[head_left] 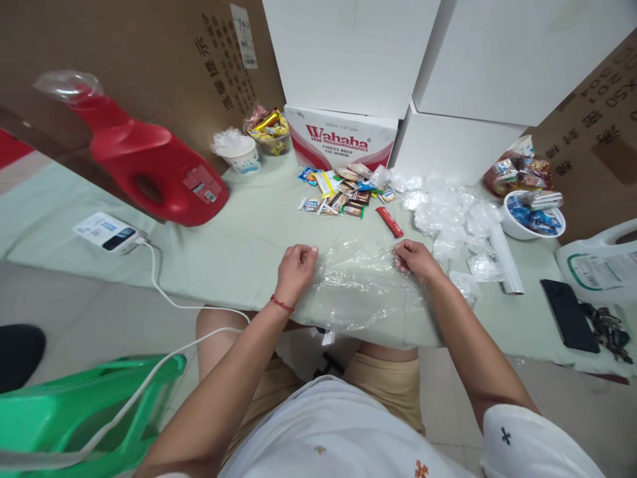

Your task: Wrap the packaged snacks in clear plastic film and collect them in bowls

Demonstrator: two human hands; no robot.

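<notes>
A thin sheet of clear plastic film (pixel 361 285) is spread before me at the table's front edge, its near part hanging over. My left hand (pixel 297 269) pinches its left side, fingers closed. On the opposite side, my right hand (pixel 415 259) has its fingers closed on the film's right edge. Just beyond the sheet lies a red-wrapped snack bar (pixel 389 222), apart from both hands. Behind that, a pile of small wrapped snacks (pixel 343 192) sits in front of the Wahaba box. Crumpled clear plastic pieces (pixel 442 212) are heaped to the right.
A red jug (pixel 149 159), a paper cup (pixel 241 154) and a tub of sweets (pixel 270 136) stand left. At right are a film roll (pixel 505 259), a white bowl (pixel 520 229) of snacks and a phone (pixel 570 315). White boxes (pixel 348 53) line the back. A cable (pixel 169 302) trails left.
</notes>
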